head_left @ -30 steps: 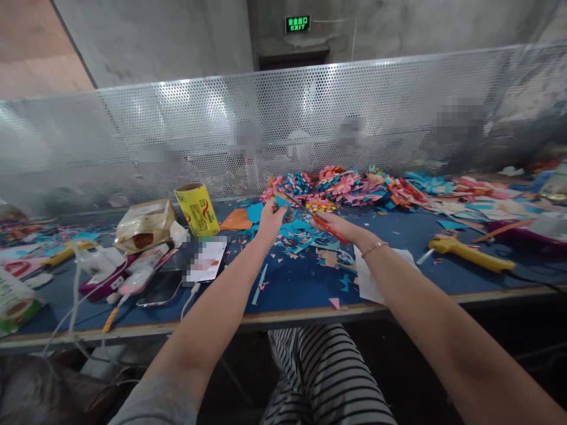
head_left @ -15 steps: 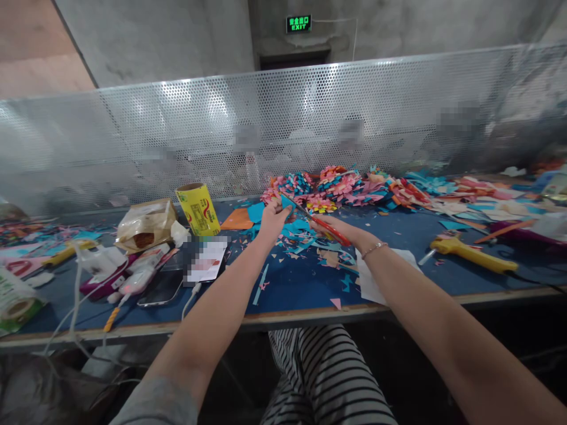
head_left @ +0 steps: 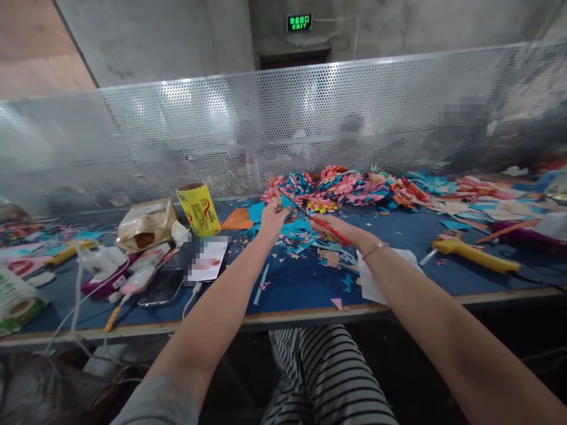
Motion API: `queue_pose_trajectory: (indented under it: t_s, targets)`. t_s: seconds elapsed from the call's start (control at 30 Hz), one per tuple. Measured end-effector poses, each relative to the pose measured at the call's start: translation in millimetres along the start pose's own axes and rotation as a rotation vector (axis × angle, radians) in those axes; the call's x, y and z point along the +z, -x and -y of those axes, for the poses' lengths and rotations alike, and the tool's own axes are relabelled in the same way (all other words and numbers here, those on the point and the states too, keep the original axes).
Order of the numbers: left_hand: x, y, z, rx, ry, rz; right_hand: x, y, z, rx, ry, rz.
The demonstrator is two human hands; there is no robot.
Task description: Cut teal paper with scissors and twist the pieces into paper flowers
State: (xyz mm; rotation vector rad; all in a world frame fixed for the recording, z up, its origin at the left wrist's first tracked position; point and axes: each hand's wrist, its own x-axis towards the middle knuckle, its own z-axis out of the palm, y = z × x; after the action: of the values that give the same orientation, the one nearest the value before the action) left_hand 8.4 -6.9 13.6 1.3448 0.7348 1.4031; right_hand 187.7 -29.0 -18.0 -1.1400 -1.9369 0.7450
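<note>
My left hand (head_left: 273,218) pinches a small piece of blue paper (head_left: 287,203) above the middle of the table. Closed round the red handles of a pair of scissors (head_left: 330,228) is my right hand (head_left: 339,227). The scissor blades point up and left, towards the blue paper; whether they touch it I cannot tell. Below both hands lie blue, pink and tan paper scraps (head_left: 305,241). An orange paper sheet (head_left: 236,219) lies left of my left hand. Bunches of pink, blue and orange paper flowers (head_left: 339,183) are heaped just behind.
A yellow tube (head_left: 199,209), a paper bag (head_left: 148,224) and phones (head_left: 208,261) with cables stand or lie on the left. On the right are a yellow glue gun (head_left: 476,255) and a white sheet (head_left: 370,280). A perforated metal screen (head_left: 283,106) runs along the back.
My left hand and the blue paper have shifted slightly, and the scissors' angle has changed a little. Over the last half second both hands stay nearly in place.
</note>
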Motion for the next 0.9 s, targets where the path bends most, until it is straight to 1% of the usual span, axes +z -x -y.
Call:
queue_pose_trajectory:
  t_s: [0.1, 0.27, 0.47, 0.6, 0.73, 0.9]
  targets:
    - [-1.1, -2, 1, -0.005, 0.01, -0.007, 0, 0, 3, 0.014, 0.005, 0.048]
    - [-2.8, -3, 2, -0.027, 0.04, -0.018, -1, 2, 15, 0.008, 0.126, 0.027]
    - [-2.6, -2, -1, -0.044, 0.055, -0.022, -2, 1, 20, -0.074, 0.324, 0.007]
    - [-2.4, -4, -1, -0.044, 0.052, -0.05, -2, -1, 19, -0.086, 0.363, -0.006]
    - [-3.5, -5, 1, -0.041, 0.054, -0.058, 0, -2, 20, -0.065, 0.399, -0.028]
    - [-5.0, -6, 1, -0.045, 0.08, -0.062, 0, -1, 22, -0.022, 0.362, -0.023]
